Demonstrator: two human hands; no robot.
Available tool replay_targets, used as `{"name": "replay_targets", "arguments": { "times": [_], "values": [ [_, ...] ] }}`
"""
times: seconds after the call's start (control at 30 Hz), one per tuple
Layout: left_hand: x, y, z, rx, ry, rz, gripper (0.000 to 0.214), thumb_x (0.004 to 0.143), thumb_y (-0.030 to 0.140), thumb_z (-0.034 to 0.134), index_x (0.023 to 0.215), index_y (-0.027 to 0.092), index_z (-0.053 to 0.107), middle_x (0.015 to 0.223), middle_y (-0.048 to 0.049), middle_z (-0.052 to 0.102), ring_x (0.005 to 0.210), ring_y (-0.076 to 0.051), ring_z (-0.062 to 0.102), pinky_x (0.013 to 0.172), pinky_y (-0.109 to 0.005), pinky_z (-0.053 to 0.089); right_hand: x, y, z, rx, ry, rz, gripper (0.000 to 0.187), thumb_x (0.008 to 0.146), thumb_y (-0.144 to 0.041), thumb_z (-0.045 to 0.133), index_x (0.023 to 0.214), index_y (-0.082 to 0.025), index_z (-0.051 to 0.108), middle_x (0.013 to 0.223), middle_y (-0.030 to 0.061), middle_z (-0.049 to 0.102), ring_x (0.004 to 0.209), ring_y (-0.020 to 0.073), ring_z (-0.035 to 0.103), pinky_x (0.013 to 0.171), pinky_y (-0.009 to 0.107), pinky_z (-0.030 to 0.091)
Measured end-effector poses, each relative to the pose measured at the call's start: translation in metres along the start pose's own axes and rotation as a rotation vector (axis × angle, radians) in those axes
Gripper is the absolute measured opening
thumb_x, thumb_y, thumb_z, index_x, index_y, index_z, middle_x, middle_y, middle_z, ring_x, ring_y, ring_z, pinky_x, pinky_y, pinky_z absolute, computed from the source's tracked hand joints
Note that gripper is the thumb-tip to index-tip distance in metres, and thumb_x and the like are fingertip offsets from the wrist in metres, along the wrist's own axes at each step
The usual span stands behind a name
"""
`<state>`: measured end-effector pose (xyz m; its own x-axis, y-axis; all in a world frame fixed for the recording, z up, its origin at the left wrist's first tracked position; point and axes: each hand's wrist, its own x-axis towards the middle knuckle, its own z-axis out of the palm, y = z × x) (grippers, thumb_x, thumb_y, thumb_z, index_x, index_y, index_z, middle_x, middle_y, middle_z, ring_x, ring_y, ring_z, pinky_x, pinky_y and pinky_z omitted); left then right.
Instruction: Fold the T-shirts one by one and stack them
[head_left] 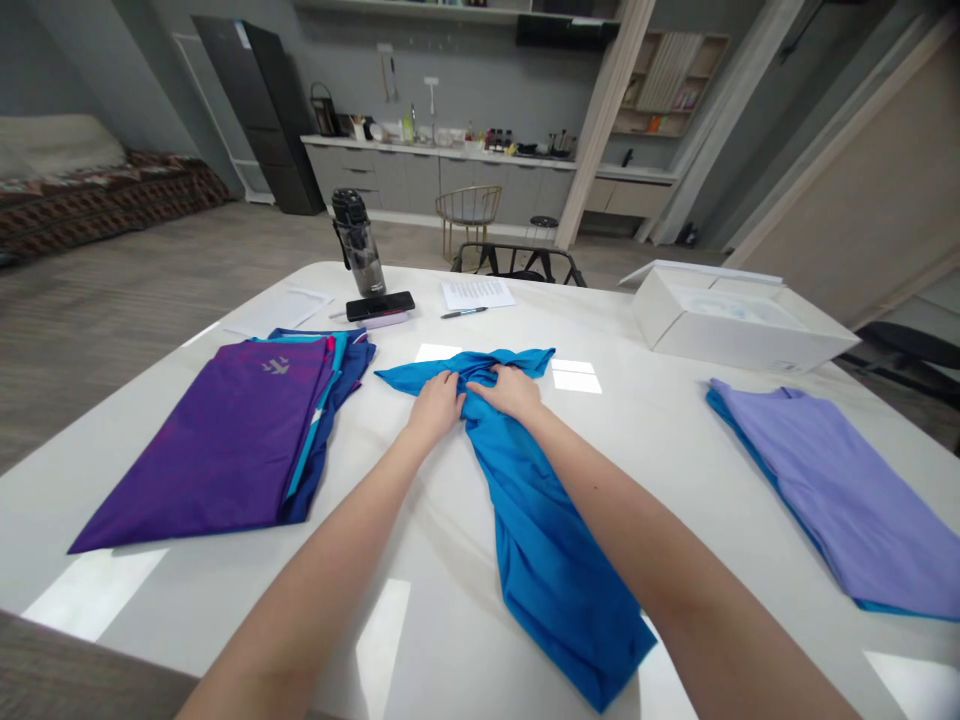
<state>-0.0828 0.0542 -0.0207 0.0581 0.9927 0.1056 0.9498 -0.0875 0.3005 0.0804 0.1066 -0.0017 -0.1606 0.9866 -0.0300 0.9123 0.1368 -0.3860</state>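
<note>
A bright blue T-shirt lies bunched on the white table, its two sleeve-like ends spread left and right at the far end and its body trailing toward me. My left hand is closed on the gathered cloth near the top. Just to the right, my right hand pinches the same gathered part, thumb pointing left. The fingertips of both hands are partly hidden in the folds, and my right forearm passes over the edge of the shirt's body.
A stack of folded shirts, purple on top, lies left. On the right are a folded lavender shirt over a blue one and an open white box. A water bottle, phone, pen and printed sheet are farther back.
</note>
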Motion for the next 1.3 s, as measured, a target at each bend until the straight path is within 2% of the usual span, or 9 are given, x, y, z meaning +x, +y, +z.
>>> {"name": "replay_targets", "arguments": {
  "times": [0.23, 0.47, 0.57, 0.67, 0.8, 0.97, 1.1, 1.2, 1.3],
  "values": [
    [0.004, -0.01, 0.008, 0.006, -0.166, -0.05, 0.073, 0.1, 0.047, 0.041, 0.162, 0.009, 0.028, 0.17, -0.0159, 0.021, 0.159, -0.03, 0.017, 0.129, -0.049, 0.016, -0.001, -0.003, -0.005, -0.163, 0.091, -0.057, 0.032, 0.095, -0.032, 0.053, 0.121, -0.027, 0.07, 0.11, 0.0105, 0.077, 0.102, 0.0299, 0.071, 0.086, 0.038, 0.051],
    [0.006, -0.01, 0.012, 0.064, -0.159, -0.047, 0.074, 0.1, 0.045, 0.032, 0.164, 0.01, 0.024, 0.171, -0.0125, 0.017, 0.16, -0.027, 0.014, 0.129, -0.046, 0.014, -0.034, 0.117, -0.047, -0.025, 0.271, 0.175, 0.026, 0.093, -0.026, 0.047, 0.103, -0.023, 0.071, 0.096, 0.0094, 0.076, 0.09, 0.0272, 0.069, 0.076, 0.034, 0.047],
    [0.005, -0.009, 0.015, 0.101, -0.135, -0.047, 0.072, 0.101, 0.047, 0.031, 0.165, 0.014, 0.025, 0.172, -0.0117, 0.016, 0.16, -0.027, 0.012, 0.129, -0.047, 0.012, -0.049, 0.145, -0.051, 0.192, 0.231, 0.117, 0.024, 0.09, -0.025, 0.052, 0.107, -0.022, 0.069, 0.088, 0.0047, 0.075, 0.084, 0.0225, 0.068, 0.076, 0.031, 0.047],
    [0.003, -0.007, 0.017, 0.113, -0.13, -0.038, 0.069, 0.102, 0.054, 0.03, 0.164, 0.023, 0.029, 0.173, -0.0087, 0.015, 0.16, -0.029, 0.01, 0.129, -0.049, 0.012, -0.057, 0.119, -0.044, 0.306, 0.219, 0.064, 0.034, 0.093, -0.049, 0.056, 0.111, -0.022, 0.067, 0.091, 0.0048, 0.073, 0.086, 0.0226, 0.069, 0.078, 0.031, 0.049],
    [0.001, -0.005, 0.018, 0.106, -0.134, -0.07, 0.081, 0.097, 0.074, 0.026, 0.164, 0.029, 0.03, 0.173, -0.0069, 0.013, 0.16, -0.031, 0.009, 0.129, -0.052, 0.01, -0.053, 0.044, -0.026, 0.205, 0.257, 0.078, 0.068, 0.084, -0.071, 0.064, 0.132, -0.022, 0.058, 0.123, 0.0118, 0.068, 0.109, 0.0295, 0.067, 0.088, 0.037, 0.051],
    [-0.006, -0.001, 0.015, 0.106, -0.154, -0.127, 0.089, 0.092, 0.082, 0.023, 0.164, 0.029, 0.029, 0.173, -0.0078, 0.014, 0.16, -0.03, 0.009, 0.129, -0.052, 0.009, -0.038, 0.017, -0.016, 0.083, 0.198, 0.086, 0.029, 0.097, -0.036, 0.054, 0.122, -0.025, 0.064, 0.122, 0.0109, 0.069, 0.107, 0.0284, 0.067, 0.088, 0.039, 0.051],
    [-0.011, 0.002, 0.009, 0.103, -0.178, -0.128, 0.089, 0.093, 0.081, 0.022, 0.164, 0.028, 0.028, 0.173, -0.0072, 0.011, 0.16, -0.03, 0.008, 0.129, -0.052, 0.009, -0.039, 0.086, -0.042, 0.12, 0.321, 0.116, 0.025, 0.097, -0.035, 0.051, 0.115, -0.025, 0.065, 0.104, 0.01, 0.074, 0.098, 0.0292, 0.068, 0.084, 0.039, 0.05],
    [-0.01, 0.002, 0.006, 0.105, -0.202, -0.123, 0.089, 0.093, 0.081, 0.024, 0.165, 0.028, 0.027, 0.173, -0.0084, 0.01, 0.16, -0.03, 0.007, 0.129, -0.051, 0.01, -0.052, 0.173, -0.076, 0.141, 0.408, 0.159, 0.021, 0.093, -0.034, 0.055, 0.108, -0.022, 0.065, 0.106, 0.0113, 0.073, 0.1, 0.0287, 0.067, 0.086, 0.037, 0.05],
    [-0.007, -0.001, 0.006, 0.112, -0.212, -0.115, 0.088, 0.093, 0.08, 0.026, 0.165, 0.028, 0.026, 0.173, -0.0092, 0.01, 0.16, -0.031, 0.008, 0.128, -0.053, 0.012, -0.074, 0.257, -0.104, 0.088, 0.472, 0.381, 0.028, 0.092, -0.034, 0.056, 0.113, -0.018, 0.065, 0.11, 0.0164, 0.072, 0.106, 0.0318, 0.065, 0.09, 0.041, 0.049]
  ]
}}
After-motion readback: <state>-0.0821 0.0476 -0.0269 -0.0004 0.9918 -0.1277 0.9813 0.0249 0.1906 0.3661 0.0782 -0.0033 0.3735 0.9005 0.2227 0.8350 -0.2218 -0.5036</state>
